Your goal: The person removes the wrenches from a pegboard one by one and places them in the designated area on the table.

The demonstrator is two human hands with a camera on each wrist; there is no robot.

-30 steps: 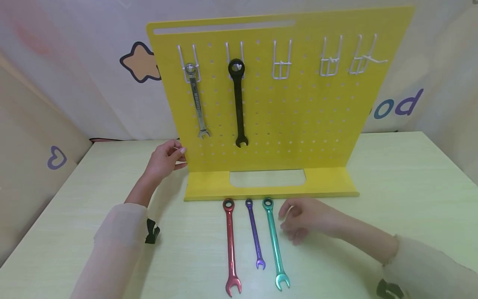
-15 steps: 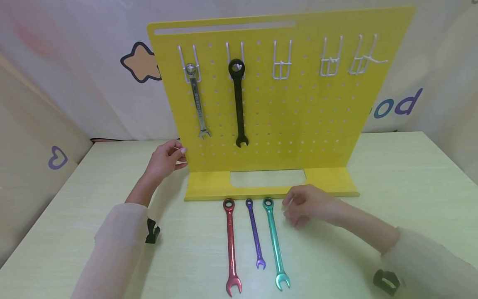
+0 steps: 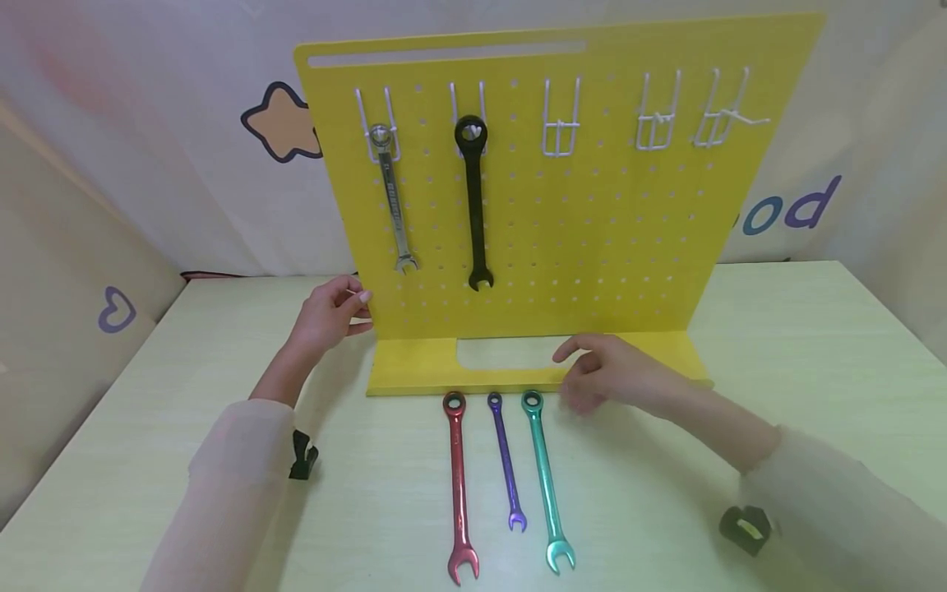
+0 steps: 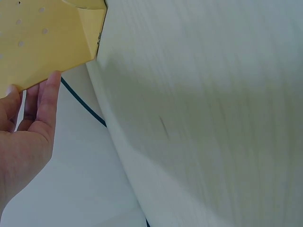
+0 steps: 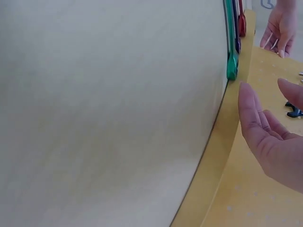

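Note:
At the left edge of a yellow pegboard (image 3: 592, 247), my left hand (image 3: 323, 314) holds the board's side between thumb and fingers. My right hand (image 3: 610, 372) hovers over the board's base, loosely curled, with nothing in it. Just left of it lies a green combination wrench (image 3: 544, 477). Beside that are a small purple wrench (image 3: 506, 460) and a red wrench (image 3: 458, 481), all ring ends toward the board. A silver wrench (image 3: 395, 201) and a black wrench (image 3: 474, 205) hang from the two leftmost hooks. The right wrist view shows my fingers apart near the green wrench's ring end.
Three white wire hooks stand bare on the board's right half, among them the middle hook (image 3: 560, 136) and the far-right hook (image 3: 716, 123). The pale wooden table (image 3: 799, 353) meets a printed curtain (image 3: 163, 148) behind.
My right hand has risen from beside the green wrench, moving away from me to over the board's base. My left hand keeps its place, and the wrenches lie and hang as before.

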